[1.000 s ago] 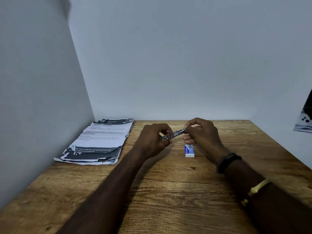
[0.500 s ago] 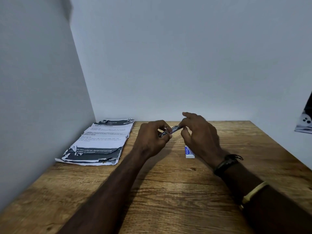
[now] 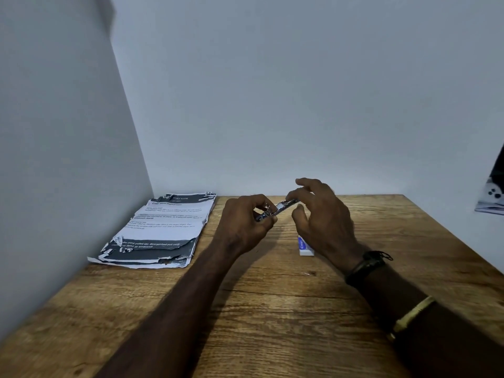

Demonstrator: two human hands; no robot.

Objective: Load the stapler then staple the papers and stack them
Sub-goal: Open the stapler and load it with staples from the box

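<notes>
A small metal stapler is held above the wooden table, tilted up toward the right. My left hand grips its near end. My right hand is at its far end, thumb and index finger pinching the tip while the other fingers spread. A small white and blue staple box lies on the table just under my right hand, partly hidden by it. A stack of printed papers with torn edges lies at the far left, beside the wall.
The wooden table fills a corner, with walls at the left and back. A black and white object shows at the right edge of the view. Black and gold bands circle my right wrist.
My right hand has loosened from a full grip on the stapler's far end to a fingertip pinch with the fingers spread. Both hands and the stapler rose slightly.
</notes>
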